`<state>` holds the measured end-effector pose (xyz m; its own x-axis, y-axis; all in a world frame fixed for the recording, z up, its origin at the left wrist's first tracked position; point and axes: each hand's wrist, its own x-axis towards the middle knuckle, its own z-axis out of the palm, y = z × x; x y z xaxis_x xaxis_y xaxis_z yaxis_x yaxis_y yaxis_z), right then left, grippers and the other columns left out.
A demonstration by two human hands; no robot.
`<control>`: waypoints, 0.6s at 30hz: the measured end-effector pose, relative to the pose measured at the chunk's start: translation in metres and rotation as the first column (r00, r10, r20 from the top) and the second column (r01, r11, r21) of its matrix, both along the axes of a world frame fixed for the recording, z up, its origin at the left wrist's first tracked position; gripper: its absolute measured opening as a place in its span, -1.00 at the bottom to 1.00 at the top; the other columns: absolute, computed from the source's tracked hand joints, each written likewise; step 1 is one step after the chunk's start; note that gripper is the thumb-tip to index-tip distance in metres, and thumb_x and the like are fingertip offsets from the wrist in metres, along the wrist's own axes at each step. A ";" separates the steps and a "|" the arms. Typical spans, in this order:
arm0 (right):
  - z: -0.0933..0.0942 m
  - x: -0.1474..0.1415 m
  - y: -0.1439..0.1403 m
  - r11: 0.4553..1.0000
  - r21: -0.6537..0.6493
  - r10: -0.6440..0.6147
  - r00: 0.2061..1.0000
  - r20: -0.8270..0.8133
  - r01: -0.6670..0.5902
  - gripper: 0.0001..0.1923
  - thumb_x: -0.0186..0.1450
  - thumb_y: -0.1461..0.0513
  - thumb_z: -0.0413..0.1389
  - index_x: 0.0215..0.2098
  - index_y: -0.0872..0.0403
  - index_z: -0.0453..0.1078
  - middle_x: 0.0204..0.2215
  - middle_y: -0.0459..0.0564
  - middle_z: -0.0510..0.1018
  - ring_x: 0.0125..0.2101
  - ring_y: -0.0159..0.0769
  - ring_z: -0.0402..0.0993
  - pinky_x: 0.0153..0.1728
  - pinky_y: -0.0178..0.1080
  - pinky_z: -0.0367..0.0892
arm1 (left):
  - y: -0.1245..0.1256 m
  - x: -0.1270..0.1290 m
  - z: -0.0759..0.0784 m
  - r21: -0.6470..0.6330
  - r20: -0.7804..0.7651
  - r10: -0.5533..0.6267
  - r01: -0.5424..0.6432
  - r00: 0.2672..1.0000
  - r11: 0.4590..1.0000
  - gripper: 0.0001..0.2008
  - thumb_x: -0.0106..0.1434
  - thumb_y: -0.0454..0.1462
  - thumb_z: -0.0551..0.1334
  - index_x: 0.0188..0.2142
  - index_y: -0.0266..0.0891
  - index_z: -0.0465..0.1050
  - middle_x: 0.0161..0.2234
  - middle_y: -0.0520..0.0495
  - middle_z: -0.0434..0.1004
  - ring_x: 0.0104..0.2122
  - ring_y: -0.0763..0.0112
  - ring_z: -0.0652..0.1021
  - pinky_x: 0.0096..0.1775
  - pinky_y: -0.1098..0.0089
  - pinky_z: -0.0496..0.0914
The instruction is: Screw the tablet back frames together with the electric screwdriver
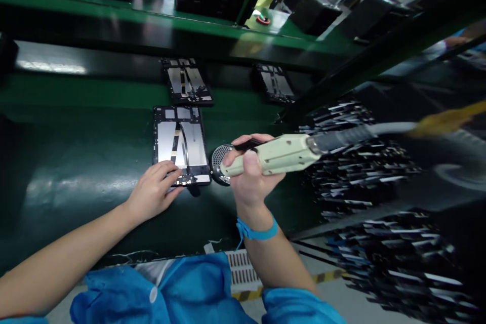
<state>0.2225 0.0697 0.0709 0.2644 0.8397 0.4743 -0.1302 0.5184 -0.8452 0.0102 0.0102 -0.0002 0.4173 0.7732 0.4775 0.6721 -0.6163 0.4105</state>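
Note:
An opened tablet (195,144), with bare silver battery panels and a ribbon cable, lies flat on the green bench. My left hand (154,187) grips its near left edge, fingers over the board strip and thumb along the front. In my right hand (252,174) is a pale green electric screwdriver (286,154), held level with its cable trailing off to the right. Its front end is over a round perforated metal dish (219,159) just right of the tablet; I cannot make out the bit clearly. A blue band (258,233) circles my right wrist.
Two more opened tablets, one behind (186,81) and one farther right (275,83), lie toward the back. Racks packed with dark slabs (364,162) fill the right side, beside a slanted dark post. Beyond the raised green ledge (152,15), people in pink and yellow sleeves are visible.

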 end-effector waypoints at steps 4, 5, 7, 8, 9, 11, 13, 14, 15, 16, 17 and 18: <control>0.001 -0.033 -0.018 0.955 -0.011 0.297 0.955 -0.002 -0.297 -0.74 0.33 0.16 0.23 -0.02 -0.07 0.40 -0.21 -0.10 0.54 -0.59 -0.47 0.49 -0.59 -0.31 0.42 | 0.001 -0.005 -0.003 -0.016 0.034 -0.031 0.032 0.999 0.999 -0.63 0.39 -0.20 0.33 0.13 -0.28 0.42 0.07 -0.29 0.54 0.13 0.01 0.53 0.14 0.00 0.50; -0.002 -0.039 -0.021 0.942 -0.026 0.334 0.942 0.014 -0.334 -0.72 0.33 0.15 0.24 -0.01 -0.06 0.40 -0.21 -0.09 0.54 -0.57 -0.46 0.50 -0.56 -0.30 0.44 | 0.001 -0.006 -0.004 -0.021 0.041 -0.038 0.039 0.998 0.999 -0.61 0.38 -0.19 0.33 0.13 -0.27 0.42 0.08 -0.30 0.53 0.14 0.01 0.52 0.14 0.00 0.50; -0.008 -0.047 -0.023 0.933 -0.057 0.357 0.933 0.041 -0.355 -0.69 0.32 0.11 0.25 0.00 -0.03 0.38 -0.22 -0.07 0.54 -0.50 -0.41 0.53 -0.49 -0.26 0.50 | 0.002 -0.006 -0.004 -0.034 0.048 -0.048 0.050 0.998 0.998 -0.59 0.38 -0.16 0.34 0.14 -0.27 0.42 0.10 -0.31 0.52 0.14 0.00 0.53 0.14 0.00 0.50; -0.011 -0.049 -0.023 0.934 -0.069 0.355 0.934 0.052 -0.351 -0.67 0.32 0.09 0.25 0.00 -0.03 0.37 -0.23 -0.06 0.54 -0.47 -0.38 0.54 -0.46 -0.24 0.53 | 0.002 -0.006 -0.003 -0.042 0.051 -0.053 0.055 0.997 0.998 -0.58 0.38 -0.15 0.33 0.15 -0.26 0.42 0.10 -0.31 0.52 0.14 0.00 0.53 0.14 0.00 0.50; -0.013 -0.050 -0.022 0.936 -0.078 0.348 0.935 0.063 -0.343 -0.66 0.32 0.08 0.24 0.01 -0.03 0.36 -0.23 -0.06 0.54 -0.44 -0.35 0.55 -0.43 -0.22 0.54 | 0.002 -0.006 -0.003 -0.051 0.052 -0.058 0.060 0.997 0.997 -0.58 0.38 -0.14 0.33 0.16 -0.25 0.41 0.11 -0.31 0.51 0.15 0.00 0.52 0.13 0.00 0.51; -0.015 -0.051 -0.021 0.939 -0.083 0.341 0.936 0.085 -0.334 -0.68 0.33 0.09 0.23 0.00 -0.05 0.36 -0.22 -0.05 0.54 -0.41 -0.33 0.56 -0.39 -0.19 0.56 | 0.002 -0.006 -0.002 -0.064 0.061 -0.062 0.066 0.996 0.996 -0.57 0.39 -0.14 0.33 0.17 -0.24 0.41 0.11 -0.31 0.51 0.16 0.00 0.52 0.14 -0.01 0.50; -0.015 -0.051 -0.021 0.939 -0.079 0.342 0.935 0.095 -0.336 -0.72 0.33 0.13 0.23 -0.01 -0.06 0.38 -0.21 -0.06 0.54 -0.41 -0.34 0.56 -0.36 -0.18 0.57 | 0.003 -0.005 -0.002 -0.075 0.074 -0.063 0.068 0.995 0.995 -0.56 0.38 -0.15 0.33 0.18 -0.24 0.41 0.11 -0.32 0.51 0.16 -0.01 0.51 0.14 -0.02 0.49; -0.015 -0.051 -0.021 0.938 -0.082 0.345 0.934 0.096 -0.338 -0.73 0.33 0.14 0.22 -0.01 -0.06 0.38 -0.22 -0.06 0.54 -0.41 -0.34 0.55 -0.35 -0.18 0.57 | 0.003 -0.005 -0.002 -0.079 0.080 -0.064 0.070 0.995 0.994 -0.56 0.38 -0.15 0.33 0.19 -0.24 0.41 0.11 -0.32 0.51 0.17 -0.01 0.51 0.14 -0.02 0.49; -0.016 -0.051 -0.021 0.937 -0.088 0.346 0.933 0.098 -0.338 -0.73 0.34 0.14 0.22 -0.02 -0.06 0.38 -0.23 -0.07 0.54 -0.41 -0.34 0.55 -0.34 -0.17 0.57 | 0.003 -0.005 -0.003 -0.084 0.085 -0.065 0.072 0.994 0.994 -0.55 0.38 -0.16 0.33 0.19 -0.24 0.41 0.11 -0.32 0.51 0.17 -0.01 0.51 0.14 -0.02 0.49; -0.016 -0.051 -0.021 0.936 -0.098 0.348 0.932 0.104 -0.338 -0.73 0.33 0.13 0.22 -0.01 -0.06 0.37 -0.24 -0.07 0.54 -0.41 -0.34 0.55 -0.34 -0.16 0.57 | 0.003 -0.005 -0.003 -0.089 0.088 -0.065 0.073 0.994 0.993 -0.56 0.38 -0.16 0.33 0.19 -0.24 0.41 0.12 -0.32 0.50 0.17 -0.01 0.51 0.14 -0.02 0.49; -0.017 -0.052 -0.021 0.935 -0.108 0.349 0.930 0.113 -0.337 -0.71 0.33 0.12 0.22 -0.01 -0.05 0.36 -0.25 -0.07 0.54 -0.41 -0.33 0.55 -0.34 -0.16 0.58 | 0.003 -0.005 -0.003 -0.094 0.088 -0.065 0.073 0.994 0.993 -0.56 0.38 -0.17 0.33 0.19 -0.24 0.41 0.12 -0.32 0.50 0.17 -0.01 0.51 0.15 -0.01 0.49; -0.019 -0.052 -0.021 0.934 -0.115 0.350 0.929 0.122 -0.337 -0.69 0.32 0.10 0.23 -0.01 -0.04 0.35 -0.25 -0.06 0.53 -0.40 -0.32 0.55 -0.34 -0.16 0.58 | 0.002 -0.005 -0.004 -0.096 0.084 -0.064 0.072 0.994 0.993 -0.57 0.39 -0.17 0.32 0.19 -0.24 0.41 0.13 -0.32 0.50 0.18 0.00 0.50 0.15 0.00 0.49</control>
<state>0.1706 0.0482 0.0521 -0.1107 0.9084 0.4031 -0.1654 0.3831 -0.9088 0.0056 0.0127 -0.0040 0.4339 0.7892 0.4345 0.5922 -0.6133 0.5227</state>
